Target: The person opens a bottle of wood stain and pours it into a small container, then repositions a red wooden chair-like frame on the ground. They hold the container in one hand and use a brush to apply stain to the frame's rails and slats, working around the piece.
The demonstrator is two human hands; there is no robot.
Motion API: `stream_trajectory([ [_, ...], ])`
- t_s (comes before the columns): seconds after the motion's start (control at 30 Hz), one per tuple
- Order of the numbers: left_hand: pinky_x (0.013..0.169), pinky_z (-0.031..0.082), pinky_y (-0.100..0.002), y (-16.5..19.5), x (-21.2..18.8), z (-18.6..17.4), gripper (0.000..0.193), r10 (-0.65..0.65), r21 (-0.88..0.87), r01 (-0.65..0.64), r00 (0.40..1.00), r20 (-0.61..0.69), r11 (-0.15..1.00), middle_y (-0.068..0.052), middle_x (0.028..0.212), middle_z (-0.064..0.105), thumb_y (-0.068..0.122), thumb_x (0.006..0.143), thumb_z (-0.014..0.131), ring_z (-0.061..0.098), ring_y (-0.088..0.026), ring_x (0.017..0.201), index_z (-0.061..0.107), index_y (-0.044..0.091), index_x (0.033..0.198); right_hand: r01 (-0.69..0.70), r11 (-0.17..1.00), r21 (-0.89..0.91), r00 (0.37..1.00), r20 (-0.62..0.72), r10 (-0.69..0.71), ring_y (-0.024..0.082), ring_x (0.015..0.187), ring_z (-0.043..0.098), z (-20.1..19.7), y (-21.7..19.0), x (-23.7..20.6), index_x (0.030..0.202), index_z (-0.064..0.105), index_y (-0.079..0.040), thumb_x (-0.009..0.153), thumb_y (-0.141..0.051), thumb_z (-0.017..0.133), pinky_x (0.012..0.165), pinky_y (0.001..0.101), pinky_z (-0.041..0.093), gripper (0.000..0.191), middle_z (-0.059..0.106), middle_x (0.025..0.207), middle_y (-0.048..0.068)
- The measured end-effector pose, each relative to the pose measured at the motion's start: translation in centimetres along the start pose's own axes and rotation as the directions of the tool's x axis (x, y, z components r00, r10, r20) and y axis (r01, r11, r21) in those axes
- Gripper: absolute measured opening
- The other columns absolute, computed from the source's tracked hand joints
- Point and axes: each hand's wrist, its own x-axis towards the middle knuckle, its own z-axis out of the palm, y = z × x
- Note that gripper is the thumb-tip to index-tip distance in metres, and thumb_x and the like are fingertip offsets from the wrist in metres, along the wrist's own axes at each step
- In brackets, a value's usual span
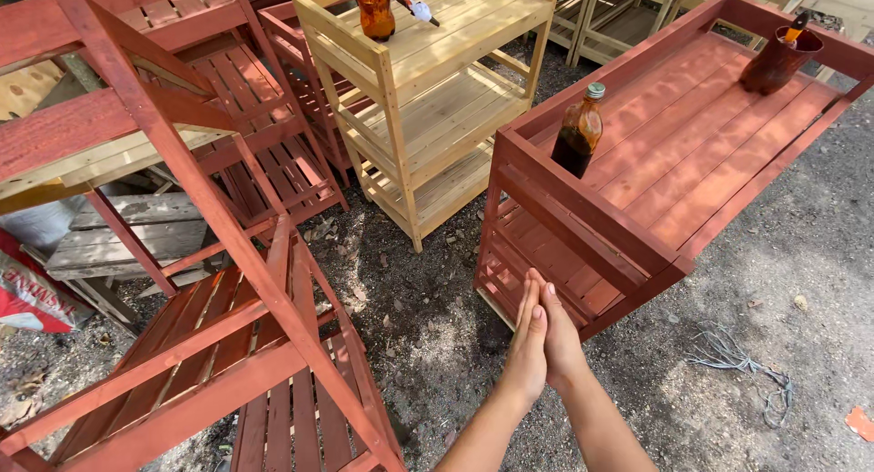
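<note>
Just below the red rack's (637, 162) near corner, your left hand (528, 345) and right hand (560, 335) were pressed flat together, palm to palm, holding nothing. Beyond them, a brown bottle (579, 131) stood upright on that rack.

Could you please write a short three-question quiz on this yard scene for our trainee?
1. True or false: the left hand and right hand are pressed palm to palm, holding nothing.
2. Where does the brown bottle stand? A) on the ground B) on top of the red-stained shelf C) on the unpainted shelf
3. What lies on the dirt right of the hands?

Key: 1 true; 2 B; 3 a tangle of grey cord.
</note>
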Motion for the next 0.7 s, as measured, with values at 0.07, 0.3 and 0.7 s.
stream_trajectory([
  [0.07,0.121,0.024,-0.034,-0.6,1.7,0.4,0.063,0.023,0.040,-0.021,0.998,-0.053,0.999,-0.012,0.165,0.029,0.037,0.105,0.041,0.028,-0.021,0.150,0.031,0.004,0.157,-0.008,0.992,0.127,0.999,-0.033,0.012,0.024,0.126,0.052,-1.6,-0.6,1.3,0.145,0.052,-0.004,0.106,-0.037,0.040,0.108,0.0396,0.041,0.052,0.057,0.139,0.013],
  [0.3,0.083,0.055,-0.027,-1.1,9.0,-3.6,0.020,0.028,0.008,-0.027,0.946,-0.321,1.000,-0.011,0.102,0.073,0.009,0.097,0.068,0.067,-0.013,0.091,0.067,-0.003,0.112,0.045,0.996,0.075,0.988,-0.151,-0.033,0.015,0.076,0.069,-2.7,-1.3,6.6,0.105,0.070,0.003,0.095,0.000,0.070,0.069,0.0287,0.058,0.010,0.073,0.090,0.010],
  [0.7,0.080,0.059,-0.033,0.9,27.8,-13.8,0.036,-0.210,-0.344,0.120,0.948,-0.238,0.931,-0.008,0.091,0.073,0.030,0.109,0.044,0.071,-0.016,0.084,0.065,0.003,0.098,-0.060,0.995,0.083,0.993,0.103,0.052,0.015,0.070,0.066,6.5,-3.5,25.9,0.104,0.067,-0.005,0.105,-0.024,0.050,0.064,0.0286,0.055,0.025,0.070,0.082,0.005],
])
